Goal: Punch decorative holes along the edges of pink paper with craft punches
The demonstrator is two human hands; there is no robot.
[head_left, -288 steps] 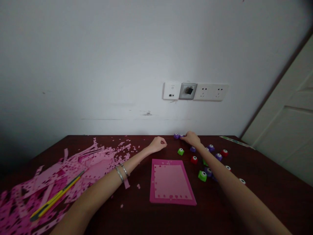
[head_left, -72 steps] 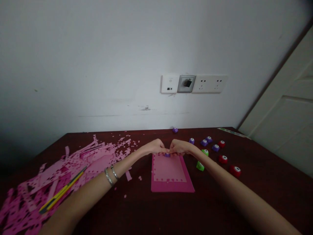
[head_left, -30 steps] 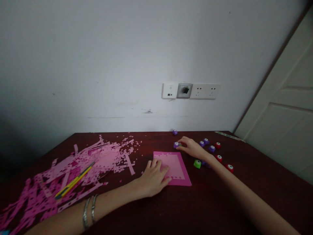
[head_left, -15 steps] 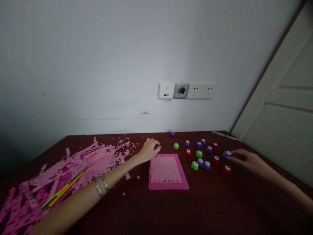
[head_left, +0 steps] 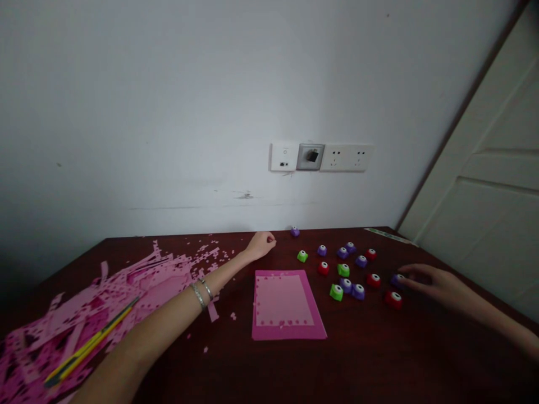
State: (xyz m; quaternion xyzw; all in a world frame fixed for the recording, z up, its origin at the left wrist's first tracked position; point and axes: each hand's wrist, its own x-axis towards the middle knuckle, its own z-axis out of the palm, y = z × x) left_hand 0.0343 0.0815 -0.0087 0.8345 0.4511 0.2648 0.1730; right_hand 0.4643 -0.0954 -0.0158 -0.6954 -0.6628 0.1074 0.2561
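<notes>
My left hand [head_left: 261, 245] is near the table's back edge, beyond the pink paper card [head_left: 318, 320]. Its fingers are curled together, and I cannot make out whether anything is inside. A lighter pink sheet [head_left: 282, 300] lies on the card, with small shapes along its left, top and bottom edges. At the right, my right hand [head_left: 433, 285] has thumb and forefinger around a purple craft paper punch [head_left: 397, 280] on the table. Just in front of that punch sits a red punch [head_left: 393, 300]. Several more purple, red and green punches [head_left: 343, 270] stand between the hands.
Pink paper strips and scraps [head_left: 138, 292] pile up on the left, with a yellow-and-dark cutter or pen [head_left: 90, 343] on them. One purple punch [head_left: 295, 231] stands by the wall. A pale printed strip [head_left: 391, 236] lies at the back right corner.
My left hand has moved away from the card toward the back edge, and its fingers have curled in. My right hand stays at the purple punch. The view has shifted slightly.
</notes>
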